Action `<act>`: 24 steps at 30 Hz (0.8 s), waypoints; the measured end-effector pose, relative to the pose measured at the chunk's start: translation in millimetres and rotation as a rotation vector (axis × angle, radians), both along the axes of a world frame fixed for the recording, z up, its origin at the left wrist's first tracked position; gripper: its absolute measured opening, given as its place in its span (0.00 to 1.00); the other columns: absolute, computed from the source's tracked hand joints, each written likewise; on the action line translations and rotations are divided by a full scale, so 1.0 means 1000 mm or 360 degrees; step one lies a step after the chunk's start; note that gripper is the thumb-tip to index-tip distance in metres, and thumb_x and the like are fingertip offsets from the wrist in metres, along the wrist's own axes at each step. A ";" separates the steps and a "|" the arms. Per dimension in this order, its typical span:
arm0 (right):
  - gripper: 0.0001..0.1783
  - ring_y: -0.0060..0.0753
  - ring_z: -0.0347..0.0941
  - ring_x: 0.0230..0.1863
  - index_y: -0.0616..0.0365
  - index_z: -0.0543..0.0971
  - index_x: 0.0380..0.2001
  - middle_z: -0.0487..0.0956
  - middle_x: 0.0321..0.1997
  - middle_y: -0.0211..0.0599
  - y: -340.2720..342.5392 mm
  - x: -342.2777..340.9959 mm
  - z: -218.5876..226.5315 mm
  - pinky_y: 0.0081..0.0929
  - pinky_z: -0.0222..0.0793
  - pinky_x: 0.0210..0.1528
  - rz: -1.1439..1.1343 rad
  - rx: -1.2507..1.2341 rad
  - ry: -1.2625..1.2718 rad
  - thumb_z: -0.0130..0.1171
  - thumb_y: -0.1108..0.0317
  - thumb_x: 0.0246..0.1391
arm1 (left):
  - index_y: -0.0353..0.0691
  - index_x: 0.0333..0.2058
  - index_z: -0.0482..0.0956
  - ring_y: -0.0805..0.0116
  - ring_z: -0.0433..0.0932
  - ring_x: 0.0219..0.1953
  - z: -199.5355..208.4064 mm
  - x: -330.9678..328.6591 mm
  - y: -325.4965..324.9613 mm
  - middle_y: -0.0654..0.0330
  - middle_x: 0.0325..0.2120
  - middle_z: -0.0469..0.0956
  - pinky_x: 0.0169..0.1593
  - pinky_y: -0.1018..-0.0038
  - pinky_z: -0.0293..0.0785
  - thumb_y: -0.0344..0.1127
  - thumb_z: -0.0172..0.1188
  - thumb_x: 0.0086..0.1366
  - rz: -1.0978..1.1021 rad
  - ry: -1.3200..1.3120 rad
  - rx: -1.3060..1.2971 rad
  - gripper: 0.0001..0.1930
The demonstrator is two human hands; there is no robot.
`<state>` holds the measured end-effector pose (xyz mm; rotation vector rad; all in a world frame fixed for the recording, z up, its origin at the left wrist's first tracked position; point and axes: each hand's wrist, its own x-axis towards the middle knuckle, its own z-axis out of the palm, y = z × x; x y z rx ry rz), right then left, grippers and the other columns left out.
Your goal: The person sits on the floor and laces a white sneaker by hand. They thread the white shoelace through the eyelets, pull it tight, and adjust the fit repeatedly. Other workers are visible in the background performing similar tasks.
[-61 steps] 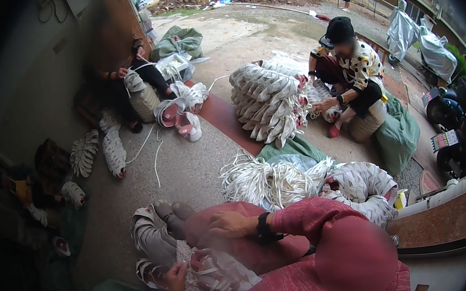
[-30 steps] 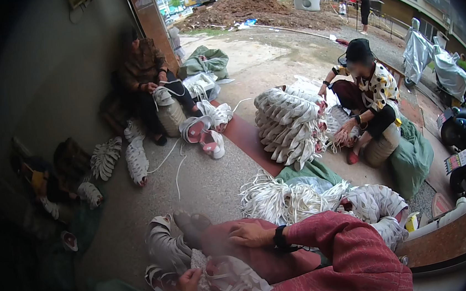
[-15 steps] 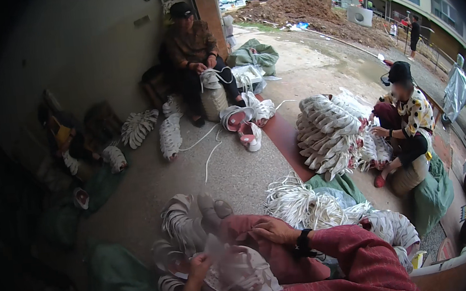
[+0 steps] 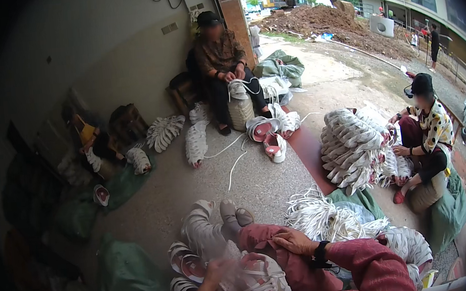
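Observation:
My right hand (image 4: pixel 295 241) rests on my red-trousered knee, fingers stretched out and holding nothing. At the left side of my lap is my left hand (image 4: pixel 216 270), smeared by motion. Its fingers cannot be made out, and neither can anything in them. Right beside it on my lap lies a white shoe upper (image 4: pixel 266 275) with lace across its front. Left of my left hand stand white shoe uppers with reddish insides (image 4: pixel 188 262). Beyond them a curved row of nested pale uppers (image 4: pixel 200 226) reaches toward my feet.
White laces (image 4: pixel 319 215) lie heaped right of my knees, near more stacked uppers (image 4: pixel 408 246). A green sack (image 4: pixel 125 279) stands at left. Seated co-workers (image 4: pixel 225 52) (image 4: pixel 427 117) handle uppers at the back and right, beside a tall upper stack (image 4: pixel 352 149). Another person sits far left.
My view has swung slightly left, so the scene sits farther right and lower. The pale blurred thing by my left hand no longer stands out. My right hand stays on the knee.

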<state>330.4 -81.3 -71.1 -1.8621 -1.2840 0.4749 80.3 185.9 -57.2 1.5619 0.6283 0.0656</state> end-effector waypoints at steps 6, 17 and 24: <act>0.23 0.47 0.70 0.60 0.56 0.81 0.51 0.77 0.56 0.46 -0.003 -0.001 0.018 0.37 0.63 0.65 0.0011 -0.0076 0.0073 0.45 0.53 0.69 | 0.33 0.39 0.84 0.79 0.78 0.36 0.017 0.005 -0.007 0.67 0.34 0.83 0.44 0.81 0.72 0.35 0.65 0.65 0.0008 0.0028 -0.0114 0.10; 0.19 0.41 0.74 0.53 0.57 0.82 0.47 0.79 0.49 0.42 -0.015 -0.013 0.114 0.34 0.67 0.60 0.0109 0.0086 0.0180 0.46 0.57 0.68 | 0.34 0.36 0.84 0.83 0.72 0.31 0.011 0.016 -0.003 0.71 0.28 0.78 0.37 0.83 0.68 0.35 0.66 0.64 0.0007 0.0055 -0.0037 0.09; 0.16 0.42 0.75 0.46 0.56 0.81 0.41 0.80 0.43 0.43 -0.009 -0.006 0.081 0.37 0.68 0.53 0.0123 0.0062 0.0043 0.46 0.60 0.65 | 0.34 0.37 0.82 0.79 0.69 0.30 -0.014 -0.004 0.008 0.67 0.28 0.77 0.36 0.79 0.64 0.34 0.63 0.66 -0.0004 0.0080 0.0087 0.08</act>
